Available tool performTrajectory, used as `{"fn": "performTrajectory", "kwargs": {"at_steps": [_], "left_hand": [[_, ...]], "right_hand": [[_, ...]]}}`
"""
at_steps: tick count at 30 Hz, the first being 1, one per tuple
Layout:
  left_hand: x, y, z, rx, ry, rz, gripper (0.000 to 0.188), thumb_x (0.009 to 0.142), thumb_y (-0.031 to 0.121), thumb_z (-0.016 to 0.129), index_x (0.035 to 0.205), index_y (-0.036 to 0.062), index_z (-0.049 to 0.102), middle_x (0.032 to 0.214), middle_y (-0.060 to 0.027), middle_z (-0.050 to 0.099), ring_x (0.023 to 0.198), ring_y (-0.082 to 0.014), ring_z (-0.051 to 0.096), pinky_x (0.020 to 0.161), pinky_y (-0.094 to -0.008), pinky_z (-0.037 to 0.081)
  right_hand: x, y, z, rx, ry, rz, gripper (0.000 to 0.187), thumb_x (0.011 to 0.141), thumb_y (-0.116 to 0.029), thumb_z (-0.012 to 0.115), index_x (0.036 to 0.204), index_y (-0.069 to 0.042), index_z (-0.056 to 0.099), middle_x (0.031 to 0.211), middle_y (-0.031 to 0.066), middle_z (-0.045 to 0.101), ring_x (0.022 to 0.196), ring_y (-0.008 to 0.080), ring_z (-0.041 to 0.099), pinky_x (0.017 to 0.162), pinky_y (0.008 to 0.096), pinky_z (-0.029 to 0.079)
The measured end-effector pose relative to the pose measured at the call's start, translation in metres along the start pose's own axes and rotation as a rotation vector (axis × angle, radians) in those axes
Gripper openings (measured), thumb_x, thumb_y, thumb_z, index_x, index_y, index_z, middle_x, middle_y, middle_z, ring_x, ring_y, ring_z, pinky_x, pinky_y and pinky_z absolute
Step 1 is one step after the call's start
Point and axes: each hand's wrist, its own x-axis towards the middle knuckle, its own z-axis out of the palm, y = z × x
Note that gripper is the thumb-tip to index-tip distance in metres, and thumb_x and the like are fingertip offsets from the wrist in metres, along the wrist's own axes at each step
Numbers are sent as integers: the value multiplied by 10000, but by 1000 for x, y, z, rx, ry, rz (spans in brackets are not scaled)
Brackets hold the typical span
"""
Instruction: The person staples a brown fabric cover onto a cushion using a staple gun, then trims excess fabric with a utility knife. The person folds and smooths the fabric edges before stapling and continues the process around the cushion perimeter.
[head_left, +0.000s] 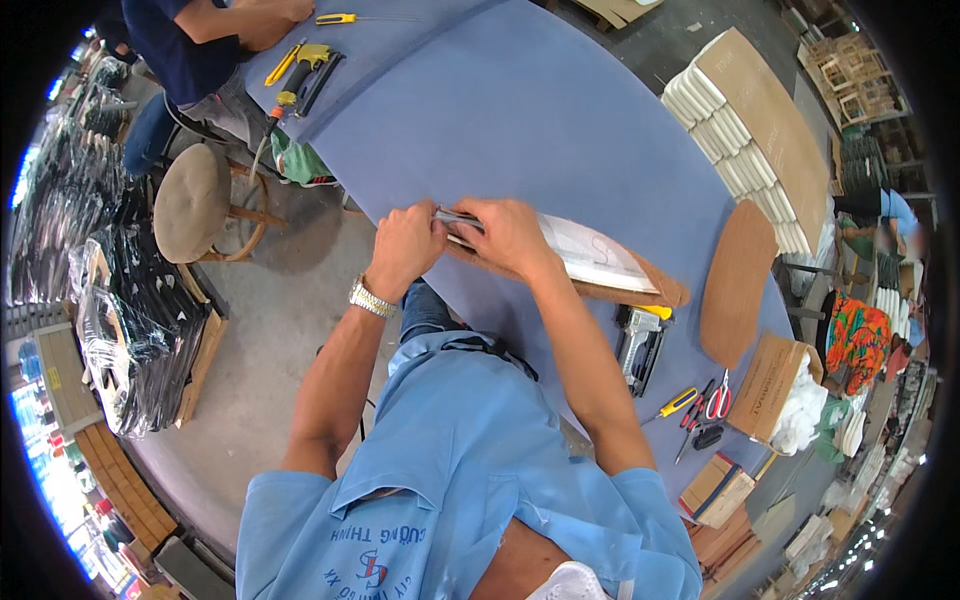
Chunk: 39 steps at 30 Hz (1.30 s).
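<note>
A long brown fabric-covered panel lies at the near edge of the blue table, its pale inner face up and brown fabric along its rim. My left hand is closed at the panel's left end, fingers bent against the edge. Beside it, my right hand grips the same end from above, thumb toward the left hand. A greyish strip of material shows between the two hands; the fingertips partly hide it. To the right of the panel lies a staple gun with a yellow part.
Right on the table are another brown panel, a yellow screwdriver, red-handled scissors and a carton with white stuffing. Far left, a person sits near a second staple gun. A round stool stands left.
</note>
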Motion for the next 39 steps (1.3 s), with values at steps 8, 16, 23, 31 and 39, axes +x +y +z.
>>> {"fn": "performTrajectory", "kwargs": {"at_steps": [8,16,23,31,39], "left_hand": [[-13,5,10,-294,134,78,255,904,181,661,1079,4,713,902,-213,749,833,-425,719,759,-489,561],[-3,-5,-5,-337,-63,177,403,883,326,778,1128,10,727,954,-215,761,872,-391,741,783,-471,575],[-17,-24,19,-125,-150,269,349,827,219,782,1117,30,741,955,-236,752,869,-404,738,789,-491,588],[-40,-64,38,-250,-76,385,365,821,48,671,1182,58,722,1068,-227,743,934,-420,726,821,-504,589],[-34,-90,11,-307,291,520,374,833,28,642,1195,78,726,1114,-180,752,933,-385,733,823,-499,591]], "right_hand": [[-25,1,5,99,140,53,273,954,-291,693,1115,-79,754,998,160,765,923,380,719,797,473,557],[-95,9,-23,35,399,184,343,937,-213,742,1235,-45,716,1246,172,725,1156,361,686,987,430,534],[-284,105,-50,-386,834,1031,369,970,-316,728,1188,-19,717,1164,166,729,1086,289,697,888,415,582],[-287,104,-22,793,1167,810,285,1021,-187,656,1259,-30,665,1161,118,719,938,194,740,702,312,640],[-231,53,-53,701,1125,604,239,1041,-152,615,1198,-2,717,1174,97,723,1015,184,711,871,318,577]]}}
